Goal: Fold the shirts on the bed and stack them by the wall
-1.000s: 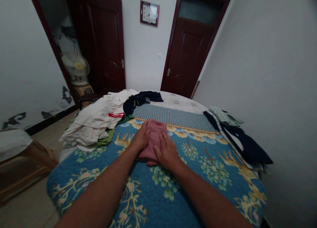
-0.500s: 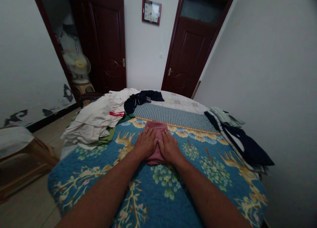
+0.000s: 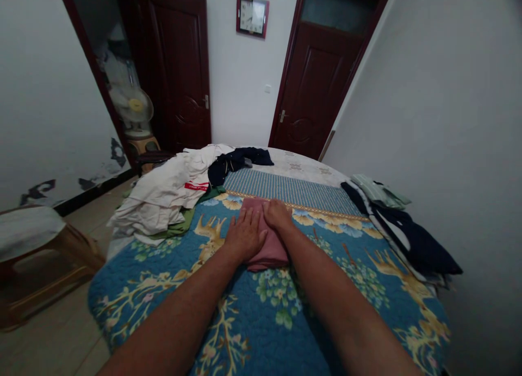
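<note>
Pink cloth (image 3: 269, 253) under left hand (image 3: 246, 234), grip spread, empty; right hand (image 3: 279, 214) curled, hold unclear.

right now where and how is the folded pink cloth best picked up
Probably by its near edge, coming from the person's side, with fingers slid underneath and thumbs on top. The folded pink cloth lies flat on the blue quilt, that edge facing the person and uncovered, while the left hand covers its left side and the right hand its far right.

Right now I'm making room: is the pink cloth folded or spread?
Folded: the pink cloth lies as a compact rectangle on the blanket, layers showing at its near edge.
</note>
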{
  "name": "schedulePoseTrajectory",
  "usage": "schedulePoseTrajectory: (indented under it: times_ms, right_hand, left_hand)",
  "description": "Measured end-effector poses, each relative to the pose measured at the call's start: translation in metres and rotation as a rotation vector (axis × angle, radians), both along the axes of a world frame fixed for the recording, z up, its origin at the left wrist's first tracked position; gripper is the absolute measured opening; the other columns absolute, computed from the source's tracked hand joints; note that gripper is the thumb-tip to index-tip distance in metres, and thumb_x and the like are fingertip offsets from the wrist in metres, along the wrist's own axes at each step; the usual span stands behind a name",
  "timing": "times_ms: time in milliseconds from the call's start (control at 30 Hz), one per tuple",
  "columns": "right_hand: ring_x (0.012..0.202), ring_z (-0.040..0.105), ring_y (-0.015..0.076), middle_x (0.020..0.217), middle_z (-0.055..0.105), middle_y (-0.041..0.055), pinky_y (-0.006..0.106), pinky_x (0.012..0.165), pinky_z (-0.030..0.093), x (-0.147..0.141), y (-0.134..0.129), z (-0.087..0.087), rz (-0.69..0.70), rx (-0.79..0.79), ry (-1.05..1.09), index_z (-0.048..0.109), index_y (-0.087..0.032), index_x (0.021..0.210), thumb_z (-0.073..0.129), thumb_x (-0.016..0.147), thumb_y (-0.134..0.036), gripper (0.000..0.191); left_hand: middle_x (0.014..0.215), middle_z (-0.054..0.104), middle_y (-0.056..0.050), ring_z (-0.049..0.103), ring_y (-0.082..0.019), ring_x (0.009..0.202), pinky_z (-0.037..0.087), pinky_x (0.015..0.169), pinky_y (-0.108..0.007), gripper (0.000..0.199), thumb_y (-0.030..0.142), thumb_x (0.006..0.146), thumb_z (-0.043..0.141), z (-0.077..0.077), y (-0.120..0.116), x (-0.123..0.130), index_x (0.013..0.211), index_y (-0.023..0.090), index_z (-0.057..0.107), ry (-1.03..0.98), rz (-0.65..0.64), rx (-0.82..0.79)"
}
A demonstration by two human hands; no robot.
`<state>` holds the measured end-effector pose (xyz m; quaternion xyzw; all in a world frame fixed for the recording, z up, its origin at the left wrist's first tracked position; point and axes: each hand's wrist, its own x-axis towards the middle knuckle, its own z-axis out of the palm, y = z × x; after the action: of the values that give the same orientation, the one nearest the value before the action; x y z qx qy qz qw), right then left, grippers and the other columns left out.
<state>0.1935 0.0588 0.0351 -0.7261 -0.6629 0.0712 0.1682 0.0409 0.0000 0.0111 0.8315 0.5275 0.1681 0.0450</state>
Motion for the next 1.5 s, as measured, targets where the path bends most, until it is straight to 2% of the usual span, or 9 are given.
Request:
schedulePoseTrajectory:
  times_ms: [167, 300, 500, 633, 833, 1000, 1167, 1400, 1500]
  right_hand:
    - [0.149, 0.052, 0.0319, 0.157, 0.058, 0.0263, 0.049, 0.126, 0.035, 0.004, -0.006, -0.015, 0.016, 0.182, -0.022, 0.059, -0.004, 0.150, 0.031, 0.114, -0.036, 0.056]
    - [0.161, 0.037, 0.0298, 0.170, 0.044, 0.0235, 0.050, 0.131, 0.029, 0.006, -0.039, -0.030, 0.118, 0.283, -0.025, 0.051, -0.005, 0.160, 0.037, 0.112, -0.035, 0.058]
    - [0.165, 0.028, 0.0348, 0.176, 0.035, 0.0161, 0.058, 0.132, 0.028, 0.018, -0.117, -0.040, 0.296, 0.186, -0.039, 0.044, -0.012, 0.168, 0.043, 0.109, -0.042, 0.065]
    - [0.166, 0.025, 0.0353, 0.179, 0.027, 0.0100, 0.061, 0.134, 0.022, 0.024, -0.149, -0.035, 0.349, 0.122, -0.062, 0.039, -0.018, 0.172, 0.040, 0.111, -0.042, 0.065]
    - [0.166, 0.026, 0.0356, 0.179, 0.028, 0.0124, 0.063, 0.133, 0.022, 0.020, -0.151, -0.026, 0.333, 0.098, -0.024, 0.037, -0.018, 0.172, 0.044, 0.109, -0.041, 0.067]
    - [0.166, 0.026, 0.0359, 0.180, 0.023, 0.0094, 0.063, 0.133, 0.022, 0.022, -0.149, -0.026, 0.335, 0.116, -0.008, 0.032, -0.024, 0.174, 0.048, 0.107, -0.041, 0.071]
    - [0.166, 0.025, 0.0367, 0.180, 0.026, 0.0100, 0.064, 0.133, 0.018, 0.024, -0.149, -0.024, 0.346, 0.088, 0.001, 0.037, -0.022, 0.172, 0.049, 0.108, -0.043, 0.069]
    - [0.166, 0.025, 0.0337, 0.177, 0.030, 0.0189, 0.059, 0.134, 0.019, 0.028, -0.145, -0.031, 0.302, 0.130, 0.119, 0.041, -0.014, 0.169, 0.054, 0.104, -0.044, 0.072]
    - [0.160, 0.039, 0.0319, 0.170, 0.044, 0.0222, 0.053, 0.133, 0.028, 0.035, -0.136, -0.032, 0.258, 0.182, 0.280, 0.041, -0.009, 0.167, 0.054, 0.101, -0.038, 0.073]
  left_hand:
    - [0.176, 0.037, -0.022, 0.027, -0.044, 0.165, 0.027, 0.128, -0.069, 0.072, 0.049, 0.105, 0.048, 0.000, 0.000, -0.002, 0.168, 0.015, 0.042, -0.005, 0.003, -0.017]
    - [0.176, 0.037, -0.021, 0.028, -0.040, 0.166, 0.025, 0.129, -0.067, 0.064, 0.039, 0.108, 0.038, -0.001, 0.001, -0.005, 0.167, 0.014, 0.043, -0.035, -0.002, -0.038]
    - [0.176, 0.038, -0.020, 0.029, -0.036, 0.166, 0.028, 0.129, -0.062, 0.062, 0.032, 0.106, 0.040, -0.003, 0.001, -0.006, 0.165, 0.013, 0.044, -0.005, 0.010, -0.007]
    - [0.171, 0.045, -0.022, 0.036, -0.041, 0.161, 0.028, 0.127, -0.069, 0.060, 0.029, 0.102, 0.046, 0.009, -0.001, -0.004, 0.161, 0.015, 0.049, 0.033, 0.014, -0.011]
    - [0.164, 0.056, -0.013, 0.039, -0.038, 0.160, 0.027, 0.129, -0.063, 0.047, 0.039, 0.108, 0.044, 0.021, 0.012, 0.020, 0.149, 0.026, 0.062, 0.022, -0.237, 0.065]
    - [0.171, 0.049, -0.012, 0.037, -0.038, 0.160, 0.024, 0.129, -0.064, 0.055, 0.047, 0.110, 0.038, 0.008, 0.043, 0.031, 0.159, 0.027, 0.055, 0.037, -0.156, 0.108]
    - [0.172, 0.046, -0.015, 0.036, -0.036, 0.162, 0.025, 0.131, -0.062, 0.060, 0.046, 0.110, 0.039, 0.006, 0.057, 0.017, 0.163, 0.021, 0.051, 0.035, -0.074, 0.070]
    - [0.178, 0.034, -0.015, 0.026, -0.037, 0.167, 0.027, 0.131, -0.064, 0.071, 0.054, 0.109, 0.042, -0.009, 0.003, -0.038, 0.171, 0.020, 0.037, 0.126, -0.106, 0.036]
    - [0.178, 0.033, -0.016, 0.028, -0.037, 0.166, 0.027, 0.132, -0.062, 0.072, 0.053, 0.108, 0.044, -0.014, -0.027, -0.059, 0.171, 0.018, 0.039, 0.163, -0.129, 0.077]
